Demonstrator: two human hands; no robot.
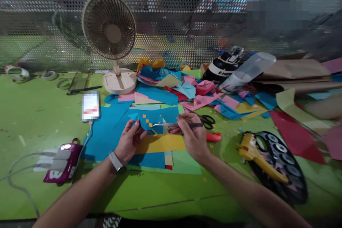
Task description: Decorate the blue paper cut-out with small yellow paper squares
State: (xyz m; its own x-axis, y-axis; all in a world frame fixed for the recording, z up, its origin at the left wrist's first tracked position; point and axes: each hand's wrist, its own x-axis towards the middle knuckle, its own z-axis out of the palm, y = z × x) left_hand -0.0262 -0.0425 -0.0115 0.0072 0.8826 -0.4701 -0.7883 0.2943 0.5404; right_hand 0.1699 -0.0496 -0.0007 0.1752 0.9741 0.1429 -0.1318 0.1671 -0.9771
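Observation:
My left hand (pixel 130 139), with a watch on its wrist, pinches the left edge of a small blue paper piece (pixel 144 124) dotted with several little yellow squares. In my right hand (pixel 192 133) are slim metal tweezers (pixel 171 124), held like a pen. Their tips reach the lowest yellow square (pixel 151 125) on the blue piece; whether they grip it, I cannot tell. Beneath both hands lie layered sheets: a yellow strip (pixel 161 144), large blue paper (pixel 101 139) and light green paper (pixel 187 167).
A fan (pixel 109 28) stands behind on the left, near a phone (pixel 91 106) and a purple power strip (pixel 62 164). Black-handled scissors (pixel 208 121), a yellow glue gun (pixel 263 162) on a black tray (pixel 294 171), paper scraps (pixel 197 94) and bottles (pixel 248 71) lie to the right.

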